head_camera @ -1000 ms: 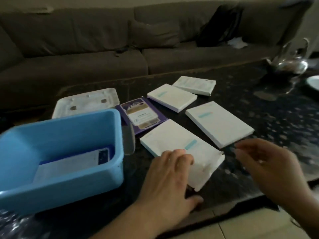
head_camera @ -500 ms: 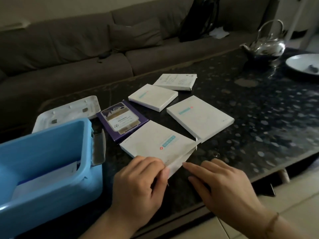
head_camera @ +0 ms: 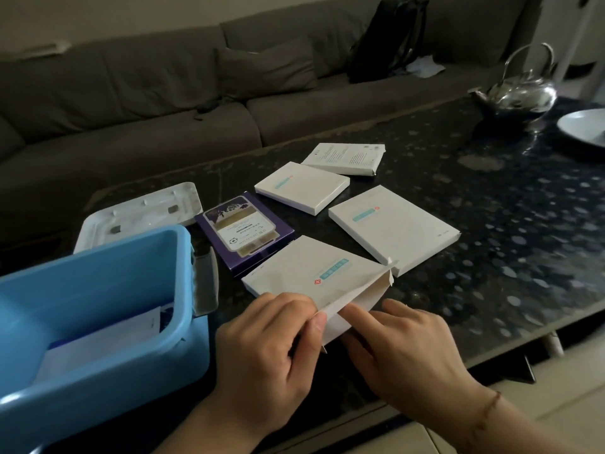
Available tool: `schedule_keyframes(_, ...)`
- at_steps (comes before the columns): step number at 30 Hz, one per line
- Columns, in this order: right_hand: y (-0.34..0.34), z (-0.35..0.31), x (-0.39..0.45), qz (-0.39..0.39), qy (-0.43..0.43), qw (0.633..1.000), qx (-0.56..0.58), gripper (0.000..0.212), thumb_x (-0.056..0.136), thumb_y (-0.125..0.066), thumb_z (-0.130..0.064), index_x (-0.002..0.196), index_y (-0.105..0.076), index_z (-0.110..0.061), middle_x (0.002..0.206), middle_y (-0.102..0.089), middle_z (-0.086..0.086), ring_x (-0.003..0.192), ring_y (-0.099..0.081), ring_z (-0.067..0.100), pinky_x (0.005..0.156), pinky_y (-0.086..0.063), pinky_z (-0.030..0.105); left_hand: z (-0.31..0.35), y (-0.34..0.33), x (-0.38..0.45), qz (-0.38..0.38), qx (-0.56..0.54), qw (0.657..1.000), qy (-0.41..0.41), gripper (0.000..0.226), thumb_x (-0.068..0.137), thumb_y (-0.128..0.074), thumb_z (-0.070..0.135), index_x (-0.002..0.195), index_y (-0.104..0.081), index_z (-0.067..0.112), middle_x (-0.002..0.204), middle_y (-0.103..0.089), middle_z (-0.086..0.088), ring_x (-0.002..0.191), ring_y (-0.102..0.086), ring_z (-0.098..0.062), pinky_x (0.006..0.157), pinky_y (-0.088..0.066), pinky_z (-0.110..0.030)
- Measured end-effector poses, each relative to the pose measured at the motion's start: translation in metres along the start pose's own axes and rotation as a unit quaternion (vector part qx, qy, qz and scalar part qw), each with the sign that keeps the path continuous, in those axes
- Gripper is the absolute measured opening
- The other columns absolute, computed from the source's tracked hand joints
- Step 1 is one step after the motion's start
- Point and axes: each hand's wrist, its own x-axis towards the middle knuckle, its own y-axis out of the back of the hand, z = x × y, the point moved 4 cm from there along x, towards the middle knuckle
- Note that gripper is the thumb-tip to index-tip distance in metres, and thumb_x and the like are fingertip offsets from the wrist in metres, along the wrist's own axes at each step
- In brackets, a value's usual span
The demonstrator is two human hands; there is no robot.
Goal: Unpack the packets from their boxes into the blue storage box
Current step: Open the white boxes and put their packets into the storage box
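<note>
Nearest the camera, the left hand [head_camera: 262,358] is pinching the lifted end flap of the nearest white box [head_camera: 307,273], thumb and curled fingers making a tight grip on the card. The right hand [head_camera: 402,352] is reaching in beside it, its forefinger lying straight and sliding under the flap into the box's open mouth, the other fingers loosely bent and gripping nothing (what is inside the box is not showing). The box itself is lying on the dark speckled tabletop [head_camera: 523,240], its near end tilting up.

To the left, the blue storage box [head_camera: 98,290] is sitting open at the near left of the tabletop, with a white packet [head_camera: 98,345] lying flat inside it.

A little farther, a purple box [head_camera: 244,232] is lying just beyond the held box, and a second white box [head_camera: 393,227] is lying to the right, its near corner just beside the open flap. The white lid [head_camera: 137,217] is lying upside down behind the storage box.

Farther still, a third white box [head_camera: 301,186] and a printed white box [head_camera: 343,158] are lying side by side. At the far right a metal kettle [head_camera: 520,93] and a plate [head_camera: 582,127] are standing, with a grey sofa [head_camera: 163,93] running behind.
</note>
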Motion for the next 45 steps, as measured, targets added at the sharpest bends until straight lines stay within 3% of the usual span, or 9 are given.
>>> schedule_keyframes(6,-0.002,0.006,0.002,-0.029,-0.088,0.986,0.139,0.052,0.070,-0.026,-0.039,0.115,-0.053,-0.037,0.056,-0.051,0.004,0.058,-0.048,0.024,0.051,-0.039,0.030,0.006,0.000,0.001,-0.004,0.004,1.000,-0.015,0.040,0.104,-0.045,0.030,0.083,-0.069,0.006,0.086,-0.069,0.001,0.082,-0.060,-0.010,0.071,-0.044,-0.010)
schedule_keyframes(11,0.001,0.007,0.006,-0.041,-0.005,0.999,0.015,0.031,0.087,-0.039,-0.034,0.111,-0.059,-0.031,0.047,-0.049,-0.004,0.038,-0.043,0.017,0.037,-0.030,0.027,0.005,0.001,0.001,0.004,-0.010,1.000,-0.024,0.036,0.105,-0.044,0.033,0.087,-0.064,0.010,0.086,-0.068,0.001,0.086,-0.058,-0.004,0.077,-0.043,-0.006)
schedule_keyframes(23,0.017,0.025,-0.036,0.145,0.139,0.980,0.001,0.024,0.086,-0.064,-0.016,0.106,-0.076,-0.010,0.056,-0.055,-0.004,0.041,-0.044,0.018,0.037,-0.037,0.030,0.003,-0.002,-0.001,0.016,0.015,0.999,-0.045,0.038,0.101,-0.049,0.024,0.073,-0.067,0.006,0.075,-0.065,0.000,0.065,-0.058,-0.020,0.052,-0.048,-0.033)
schedule_keyframes(27,0.027,0.020,-0.052,0.143,0.040,0.979,0.142,0.021,0.083,-0.067,-0.029,0.095,-0.078,-0.016,0.064,-0.066,-0.008,0.044,-0.054,0.014,0.042,-0.044,0.026,0.002,-0.002,-0.003,0.015,0.010,0.999,-0.045,0.032,0.098,-0.053,0.020,0.073,-0.067,0.005,0.075,-0.065,-0.001,0.064,-0.059,-0.022,0.051,-0.049,-0.035)
schedule_keyframes(29,0.035,0.014,-0.055,0.165,-0.137,0.894,0.393,0.022,0.078,-0.070,-0.045,0.084,-0.071,-0.024,0.061,-0.069,0.002,0.041,-0.056,0.016,0.040,-0.040,0.020,0.003,-0.002,-0.002,0.016,0.007,0.999,-0.040,0.031,0.097,-0.053,0.020,0.073,-0.067,0.006,0.075,-0.065,0.000,0.064,-0.059,-0.022,0.051,-0.049,-0.036)
schedule_keyframes(31,0.024,0.013,-0.061,0.190,-0.328,0.701,0.605,0.048,0.072,-0.074,-0.051,0.086,-0.053,-0.010,0.059,-0.065,0.020,0.041,-0.058,0.030,0.038,-0.035,0.020,0.004,-0.002,-0.001,0.019,0.004,0.999,-0.037,0.032,0.098,-0.053,0.020,0.073,-0.067,0.006,0.074,-0.065,0.000,0.063,-0.059,-0.022,0.051,-0.048,-0.036)
schedule_keyframes(33,0.010,0.010,-0.066,0.122,-0.460,0.581,0.660,0.050,0.078,-0.066,-0.045,0.097,-0.049,-0.001,0.063,-0.065,0.025,0.045,-0.062,0.037,0.041,-0.039,0.025,0.004,-0.002,-0.002,0.020,0.004,0.999,-0.036,0.032,0.098,-0.052,0.020,0.073,-0.067,0.006,0.074,-0.065,0.000,0.063,-0.058,-0.023,0.051,-0.048,-0.036)
schedule_keyframes(37,0.007,-0.001,-0.048,-0.049,-0.463,0.557,0.688,0.054,0.066,-0.063,-0.048,0.103,-0.072,-0.010,0.083,-0.074,0.020,0.057,-0.066,0.026,0.048,-0.050,0.034,0.006,-0.004,-0.003,0.018,0.004,0.999,-0.045,0.033,0.098,-0.052,0.020,0.073,-0.068,0.005,0.074,-0.065,-0.001,0.063,-0.058,-0.022,0.052,-0.048,-0.034)
schedule_keyframes(45,0.009,0.018,-0.053,-0.004,-0.467,0.550,0.693,0.025,0.082,-0.065,-0.004,0.106,-0.070,-0.001,0.093,-0.075,0.020,0.073,-0.072,0.033,0.056,-0.056,0.040,0.005,-0.005,-0.001,-0.009,0.016,0.998,-0.065,0.031,0.096,-0.054,0.020,0.071,-0.067,0.007,0.074,-0.064,0.000,0.063,-0.053,-0.018,0.053,-0.045,-0.027)
